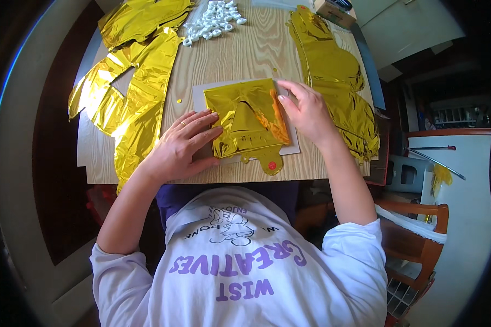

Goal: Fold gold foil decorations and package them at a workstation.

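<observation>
In front of me a gold foil balloon (245, 121), folded into a rough square, lies on a pale grey card (295, 146). A rounded tab with a red dot (272, 165) sticks out past the card's near edge. My left hand (188, 143) rests with spread fingers on the foil's left edge, a ring on one finger. At the upper right corner of the foil and card is my right hand (306, 109), its index finger and thumb apart along the edge. Its other fingers are partly hidden behind the hand.
Loose flat gold foil balloons (139, 87) cover the table's left side. More gold foil (333, 71) lies along the right. A pile of small white rings (215, 20) sits at the far side, near a cardboard box (335, 12). A wooden chair (414, 240) stands at right.
</observation>
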The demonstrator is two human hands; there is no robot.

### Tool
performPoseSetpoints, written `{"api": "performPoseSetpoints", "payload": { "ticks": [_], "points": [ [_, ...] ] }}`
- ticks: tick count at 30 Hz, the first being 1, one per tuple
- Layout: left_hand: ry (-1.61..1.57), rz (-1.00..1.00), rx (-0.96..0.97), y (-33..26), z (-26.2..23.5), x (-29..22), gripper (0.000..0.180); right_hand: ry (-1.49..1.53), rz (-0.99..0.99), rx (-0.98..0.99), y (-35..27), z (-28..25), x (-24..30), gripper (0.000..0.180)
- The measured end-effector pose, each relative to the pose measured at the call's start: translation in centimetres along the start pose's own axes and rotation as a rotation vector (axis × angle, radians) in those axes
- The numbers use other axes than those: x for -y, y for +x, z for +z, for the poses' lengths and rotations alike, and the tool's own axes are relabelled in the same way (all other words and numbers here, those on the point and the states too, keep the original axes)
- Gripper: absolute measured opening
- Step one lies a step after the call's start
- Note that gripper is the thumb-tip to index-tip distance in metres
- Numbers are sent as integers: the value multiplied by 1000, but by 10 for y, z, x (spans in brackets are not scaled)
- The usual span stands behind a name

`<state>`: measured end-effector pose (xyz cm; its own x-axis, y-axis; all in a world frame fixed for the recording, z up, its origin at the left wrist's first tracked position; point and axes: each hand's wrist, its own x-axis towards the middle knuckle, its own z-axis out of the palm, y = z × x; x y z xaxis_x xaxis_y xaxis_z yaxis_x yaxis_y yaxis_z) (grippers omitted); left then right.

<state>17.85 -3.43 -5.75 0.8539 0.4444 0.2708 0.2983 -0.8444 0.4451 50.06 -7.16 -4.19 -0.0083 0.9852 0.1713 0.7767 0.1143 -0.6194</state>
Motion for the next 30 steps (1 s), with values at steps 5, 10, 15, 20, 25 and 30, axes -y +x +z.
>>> {"api": "performPoseSetpoints", "payload": {
  "ticks": [5, 10, 15, 20, 25, 30],
  "points": [
    [25, -25, 19, -2, -5, -4, 68, -257, -312, 93, -45, -26, 19, 36],
    [28, -20, 30, 1, -4, -2, 68, -405, -520, 123, -65, -14, 25, 34],
    [27, -42, 54, 12, -16, -11, 67, -495, -618, 16, -59, 9, 19, 23],
    [186, 37, -24, 23, -11, -7, 56, -264, -475, -62, -47, 3, 22, 17],
    [132, 3, -139, 32, 1, 10, 31, -222, -425, -129, -24, -17, 27, 23],
    [-30, -70, -198, 35, -2, 17, 27, -332, -526, -305, -49, -38, 38, 35]
  ]
}}
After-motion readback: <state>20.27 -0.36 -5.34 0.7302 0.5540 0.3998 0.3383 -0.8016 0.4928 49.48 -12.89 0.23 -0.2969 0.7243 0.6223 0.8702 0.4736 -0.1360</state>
